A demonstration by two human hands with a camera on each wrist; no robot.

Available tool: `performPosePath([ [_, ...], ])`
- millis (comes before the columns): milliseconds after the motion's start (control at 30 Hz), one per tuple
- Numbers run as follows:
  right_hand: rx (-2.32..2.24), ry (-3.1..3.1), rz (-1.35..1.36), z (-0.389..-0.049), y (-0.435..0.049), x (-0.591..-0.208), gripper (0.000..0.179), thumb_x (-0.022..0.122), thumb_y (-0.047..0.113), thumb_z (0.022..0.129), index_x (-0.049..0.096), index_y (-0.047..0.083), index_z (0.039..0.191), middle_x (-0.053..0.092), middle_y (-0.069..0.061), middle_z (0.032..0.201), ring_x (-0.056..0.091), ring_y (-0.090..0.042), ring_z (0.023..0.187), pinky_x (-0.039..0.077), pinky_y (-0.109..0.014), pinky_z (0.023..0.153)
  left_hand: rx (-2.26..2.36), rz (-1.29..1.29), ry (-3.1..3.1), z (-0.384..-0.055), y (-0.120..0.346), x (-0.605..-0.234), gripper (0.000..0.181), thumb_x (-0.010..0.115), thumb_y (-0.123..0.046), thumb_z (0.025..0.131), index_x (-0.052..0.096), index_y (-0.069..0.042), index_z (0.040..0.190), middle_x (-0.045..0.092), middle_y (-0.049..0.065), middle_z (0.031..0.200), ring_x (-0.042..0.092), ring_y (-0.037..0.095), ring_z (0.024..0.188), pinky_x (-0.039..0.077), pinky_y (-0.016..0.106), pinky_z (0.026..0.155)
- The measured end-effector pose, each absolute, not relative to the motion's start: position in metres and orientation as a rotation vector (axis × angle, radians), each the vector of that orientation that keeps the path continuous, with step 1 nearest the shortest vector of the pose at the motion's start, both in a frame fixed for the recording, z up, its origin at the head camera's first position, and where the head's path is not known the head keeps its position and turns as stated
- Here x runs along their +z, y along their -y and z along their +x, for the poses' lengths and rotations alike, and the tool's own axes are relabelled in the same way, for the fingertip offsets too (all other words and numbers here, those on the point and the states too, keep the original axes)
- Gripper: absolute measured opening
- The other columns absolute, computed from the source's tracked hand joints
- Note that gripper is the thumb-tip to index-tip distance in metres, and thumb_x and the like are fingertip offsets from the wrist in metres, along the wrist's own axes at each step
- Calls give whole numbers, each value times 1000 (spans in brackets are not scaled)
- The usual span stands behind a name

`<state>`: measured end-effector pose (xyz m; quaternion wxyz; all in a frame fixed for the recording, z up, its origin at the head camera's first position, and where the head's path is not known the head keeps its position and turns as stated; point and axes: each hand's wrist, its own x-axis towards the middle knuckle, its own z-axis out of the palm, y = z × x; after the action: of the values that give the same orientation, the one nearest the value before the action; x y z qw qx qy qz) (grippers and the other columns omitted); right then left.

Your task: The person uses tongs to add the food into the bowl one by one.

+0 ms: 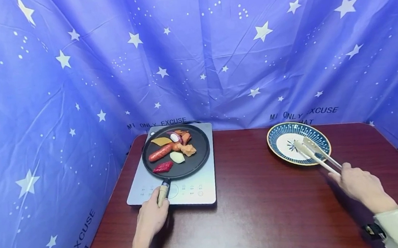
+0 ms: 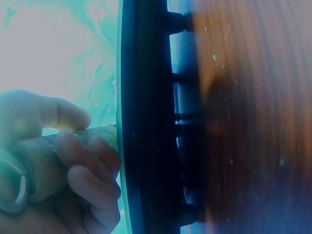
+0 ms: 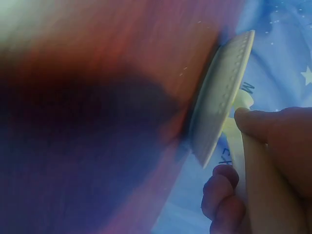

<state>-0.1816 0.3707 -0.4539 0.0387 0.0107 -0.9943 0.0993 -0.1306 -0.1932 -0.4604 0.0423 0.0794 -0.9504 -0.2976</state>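
Note:
My left hand (image 1: 153,216) grips the wooden handle (image 1: 162,194) of a round black frying pan (image 1: 196,162), its fingers wrapped round it in the left wrist view. In the pan lie a sausage (image 1: 160,152), a piece of fried chicken (image 1: 188,149), a dark red piece (image 1: 162,167), a pale oval slice (image 1: 177,157), a yellow-brown piece (image 1: 161,141) and some reddish bits at the back. On the right, my right hand (image 1: 362,185) holds a pair of pale tongs (image 1: 320,157) between thumb and fingers. Their tips overlap the inside of a blue-patterned plate (image 1: 282,148).
The pan sits on a silver induction cooker (image 1: 208,187) with touch markings along its front. Both cooker and plate stand on a dark red wooden table (image 1: 247,199). A blue curtain (image 1: 210,58) with white stars hangs behind and on both sides.

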Motion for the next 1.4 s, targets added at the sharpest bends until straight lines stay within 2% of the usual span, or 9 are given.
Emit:
performPosePath([
  [333,340,3024,84,-179,-381,-465,49,51,35,96,36,-8,77,48,-27,56,51,-46,49,39,-57,46,-906,249,2900,-133,193,-462,51,53,-25,86,50,-12,135,56,9,71,51,23,61,41,41,55],
  [633,419,3184,21,-180,-389,-469,54,38,41,99,34,-10,83,49,-29,65,53,-47,59,40,-56,56,-912,242,2901,-133,192,-464,50,53,-24,87,50,-12,135,56,9,71,51,24,61,41,42,56],
  [967,343,3250,40,-176,-392,-467,58,41,48,96,41,-8,82,50,-20,63,53,-36,54,40,-49,50,-911,246,2898,-134,192,-464,50,53,-26,86,51,-14,135,55,7,70,51,23,61,41,41,55],
  [1400,375,3288,42,-178,-391,-466,66,47,56,91,40,-9,83,48,-17,63,53,-33,56,42,-47,51,-850,227,2939,-133,193,-459,48,52,-25,87,50,-13,134,60,12,77,56,27,63,42,44,54],
])
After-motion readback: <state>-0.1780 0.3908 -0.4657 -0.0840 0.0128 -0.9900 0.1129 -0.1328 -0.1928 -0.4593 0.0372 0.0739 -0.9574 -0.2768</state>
